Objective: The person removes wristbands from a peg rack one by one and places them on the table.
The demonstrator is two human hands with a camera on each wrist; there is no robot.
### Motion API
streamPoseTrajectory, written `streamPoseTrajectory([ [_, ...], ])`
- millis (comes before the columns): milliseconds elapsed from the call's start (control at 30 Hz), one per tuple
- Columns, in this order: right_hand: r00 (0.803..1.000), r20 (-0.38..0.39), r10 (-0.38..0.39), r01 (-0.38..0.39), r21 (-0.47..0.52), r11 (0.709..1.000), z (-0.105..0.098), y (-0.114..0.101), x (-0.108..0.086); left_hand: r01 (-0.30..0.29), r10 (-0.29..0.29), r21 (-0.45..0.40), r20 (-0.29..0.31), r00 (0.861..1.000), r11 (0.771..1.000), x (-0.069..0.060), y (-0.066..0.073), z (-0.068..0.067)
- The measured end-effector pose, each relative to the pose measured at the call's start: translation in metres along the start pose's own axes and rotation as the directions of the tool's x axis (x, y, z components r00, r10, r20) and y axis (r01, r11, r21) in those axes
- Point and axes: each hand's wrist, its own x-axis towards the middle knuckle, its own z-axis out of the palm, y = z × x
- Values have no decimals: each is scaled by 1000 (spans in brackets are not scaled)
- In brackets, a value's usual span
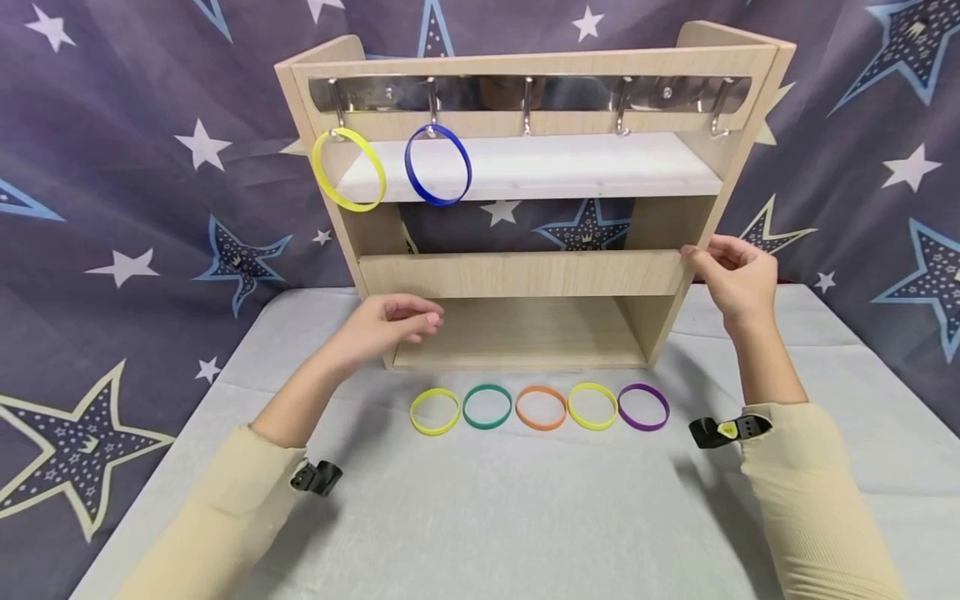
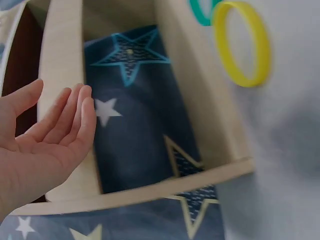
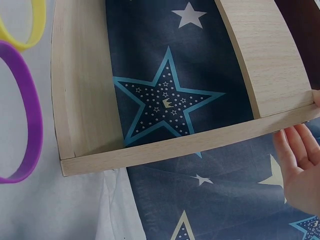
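A light wooden shelf rack [image 1: 517, 275] stands upright on the table, with a metal hook rail [image 1: 480, 93] across its top. My right hand [image 1: 738, 279] holds the rack's right side panel, thumb at the front edge and fingers along the outer face; in the right wrist view the thumb is mostly cut off by the frame edge. In front of the rack's lower left, my left hand [image 1: 384, 329] hovers with loosely bent fingers and nothing in it. A yellow wristband [image 1: 318, 171] hangs from the leftmost hook, a blue wristband [image 1: 468, 171] from the second.
Along the table before the rack lies a row of wristbands: yellow [image 1: 412, 412], green [image 1: 465, 408], orange [image 1: 517, 408], another yellow [image 1: 571, 408] and purple [image 1: 622, 408]. The other three hooks carry nothing. Behind hangs a dark star-patterned cloth [image 1: 135, 333]; a pale cloth [image 1: 525, 508] covers the table.
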Motion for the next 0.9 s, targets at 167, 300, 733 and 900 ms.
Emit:
streamPoseTrajectory([
  [167,1000,-3,-8,8,2,1000,1,0,1,-61,60,-23,-39,997,998,4,21,0],
  [300,1000,8,0,0,24,1000,1,-1,1,-100,94,-56,-101,990,993,8,33,1],
  [733,1000,-1,-1,1,-2,1000,1,0,0,-334,11,-529,-522,853,780,20,74,16],
  [900,1000,8,0,0,8,1000,0,0,0,-405,-119,-713,-561,819,573,25,85,22],
])
